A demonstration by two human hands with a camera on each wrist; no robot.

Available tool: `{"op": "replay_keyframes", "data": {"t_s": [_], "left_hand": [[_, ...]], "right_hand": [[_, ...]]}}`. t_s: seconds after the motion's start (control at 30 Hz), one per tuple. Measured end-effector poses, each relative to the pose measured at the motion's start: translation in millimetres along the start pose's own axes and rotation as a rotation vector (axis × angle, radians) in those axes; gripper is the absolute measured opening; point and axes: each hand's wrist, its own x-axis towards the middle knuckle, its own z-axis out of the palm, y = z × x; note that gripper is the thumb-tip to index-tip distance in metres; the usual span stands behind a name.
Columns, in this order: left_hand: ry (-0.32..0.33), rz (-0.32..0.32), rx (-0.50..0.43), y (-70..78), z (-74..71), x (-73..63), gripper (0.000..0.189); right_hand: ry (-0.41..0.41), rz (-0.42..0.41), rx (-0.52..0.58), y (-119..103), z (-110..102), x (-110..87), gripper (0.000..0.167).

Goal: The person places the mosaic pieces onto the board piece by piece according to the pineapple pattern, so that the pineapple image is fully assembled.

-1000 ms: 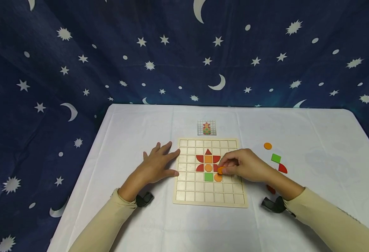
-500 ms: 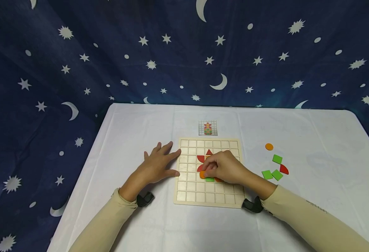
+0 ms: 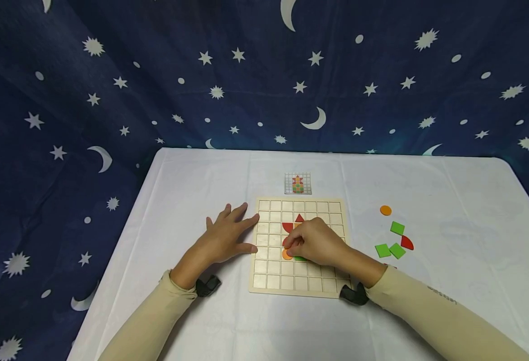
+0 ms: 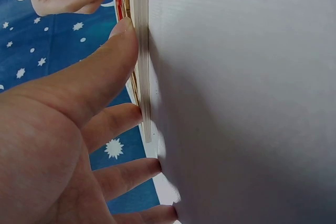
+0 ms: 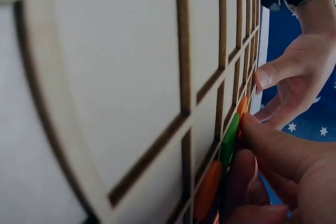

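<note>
A wooden grid board (image 3: 264, 281) lies on the table. My right hand (image 3: 316, 243) is over its middle, thumb and finger pinching an orange disc (image 3: 287, 254) in the cell left of a green square (image 3: 301, 259). Above it a red triangle (image 3: 299, 218) and red quarter-circles (image 3: 288, 227) show; other pieces are hidden under the hand. In the right wrist view a second orange disc (image 5: 208, 190) sits on the green square's other side. My left hand (image 3: 223, 241) is spread, thumb and index fingertip against the board's left edge.
Behind the board lies a small card (image 3: 298, 183) with a coloured grid pattern. Right of the board are loose pieces: an orange disc (image 3: 385, 210), several green squares (image 3: 397, 228) and a red quarter-circle (image 3: 407, 242). A dark star-patterned curtain (image 3: 246, 75) hangs behind the table.
My right hand has moved left across the board with the orange disc and lowered it into the cell left of the green square. My left hand has stayed in place.
</note>
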Motion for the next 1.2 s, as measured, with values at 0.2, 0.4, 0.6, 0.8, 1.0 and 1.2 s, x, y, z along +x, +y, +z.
{"op": "replay_keyframes", "data": {"t_s": [0.2, 0.4, 0.6, 0.8, 1.0, 1.2], "left_hand": [[-0.004, 0.001, -0.005, 0.1, -0.5, -0.5, 0.079], [-0.005, -0.002, -0.002, -0.2, -0.1, -0.3, 0.08], [-0.006, -0.005, -0.001, -1.0, 0.7, 0.2, 0.081], [0.002, 0.003, 0.006, -0.4, 0.9, 0.2, 0.08], [0.003, 0.004, 0.003, 0.6, 0.7, -0.6, 0.08], [-0.004, -0.001, 0.002, 0.8, 0.2, -0.9, 0.079]], "right_hand": [[0.004, -0.02, 0.01, 1.7, 0.7, -0.8, 0.007], [0.022, -0.038, 0.02, 3.2, 1.5, -1.4, 0.009], [0.035, 0.008, 0.038, 3.8, -5.0, -4.6, 0.009], [0.117, 0.045, -0.011, 15.9, -24.3, -17.5, 0.01], [0.232, 0.127, -0.089, 39.1, -55.3, -38.9, 0.012], [0.392, 0.222, -0.24, 70.4, -85.6, -60.2, 0.021]]}}
